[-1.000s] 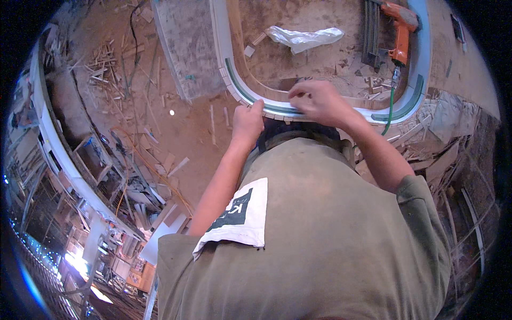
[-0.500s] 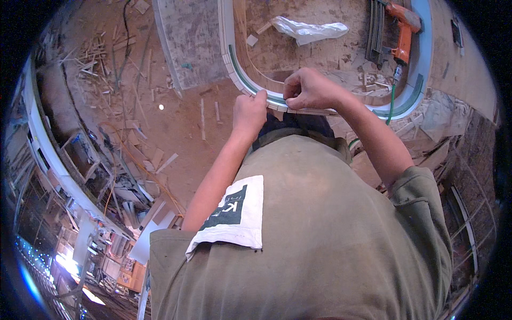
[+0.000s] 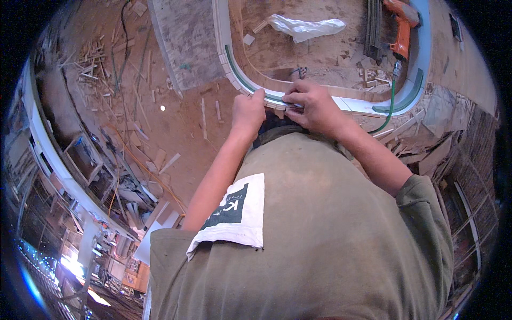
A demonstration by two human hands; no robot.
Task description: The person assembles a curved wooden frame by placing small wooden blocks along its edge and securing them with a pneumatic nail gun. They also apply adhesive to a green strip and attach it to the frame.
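Note:
A rounded frame (image 3: 354, 105) has a white top face and pale wooden blocks along its outer edge. A narrow green strip (image 3: 235, 69) follows the curve of its near left corner. My left hand (image 3: 248, 114) is closed at the rim, its thumb and finger pinching the strip against the frame. Just to the right, my right hand (image 3: 316, 108) has its fingers and thumb closed around the strip's end at the near edge. My fingers partly hide that end. A second green strip (image 3: 412, 96) lies along the near right corner.
Inside the frame lie a crumpled white plastic sheet (image 3: 306, 28), dark slats (image 3: 373, 26) and an orange air nail gun (image 3: 401, 40) with a green hose (image 3: 393, 98). A grey board (image 3: 184, 42) stands beyond on the left. Wood scraps (image 3: 93, 64) litter the brown floor.
My right hand has lowered and turned, its fingers now spread lower over the frame's outer edge. The left hand stays in nearly the same place. The view has shifted slightly.

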